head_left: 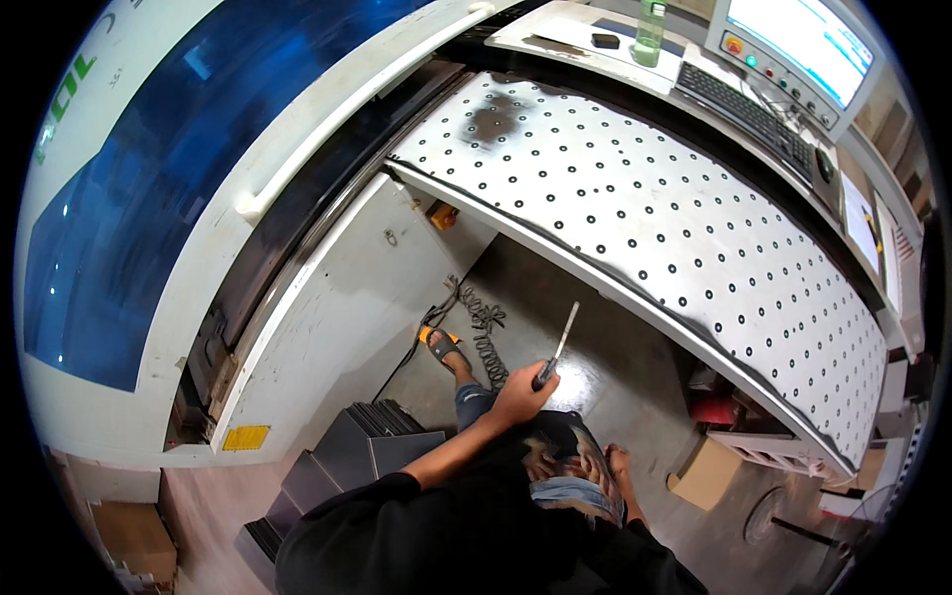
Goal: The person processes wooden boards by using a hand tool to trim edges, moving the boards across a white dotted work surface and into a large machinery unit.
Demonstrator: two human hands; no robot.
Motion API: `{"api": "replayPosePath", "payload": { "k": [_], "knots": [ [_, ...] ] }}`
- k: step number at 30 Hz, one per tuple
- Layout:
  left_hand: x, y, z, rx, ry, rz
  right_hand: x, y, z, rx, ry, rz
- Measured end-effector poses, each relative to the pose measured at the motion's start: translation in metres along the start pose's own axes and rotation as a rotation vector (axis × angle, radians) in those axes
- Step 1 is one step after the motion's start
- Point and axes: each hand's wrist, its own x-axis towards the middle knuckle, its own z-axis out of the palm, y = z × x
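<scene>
My left hand (524, 397) is closed round the dark handle of a slim hand tool (565, 333). A long, narrow, pale blade or shaft sticks up and away from the fist; its exact kind is too small to make out. The tool is held in the air over the floor, short of the white table's near edge. Lower and to the right, my right hand (617, 460) hangs beside my thigh, small in the picture. Its fingers are mostly turned away, and nothing can be seen in them.
A white perforated table (635, 213) with a dark smudge spans ahead. Beyond stand a keyboard (744, 117), monitor (808, 45) and green bottle (650, 35). At left are a machine's white handle (367, 109) and stacked dark panels (367, 446). A coiled cable (486, 337) and cardboard box (706, 473) lie on the floor.
</scene>
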Motion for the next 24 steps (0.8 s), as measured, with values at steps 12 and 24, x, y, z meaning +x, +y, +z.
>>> {"api": "replayPosePath", "payload": {
  "k": [12,24],
  "knots": [
    [0.029,0.040,-0.001,0.108,-0.121,0.136,-0.022,-0.074,0.015,0.056,0.114,0.146],
    [0.023,0.044,0.005,0.073,-0.159,0.156,-0.029,-0.021,-0.018,0.083,0.134,0.187]
  ]
}}
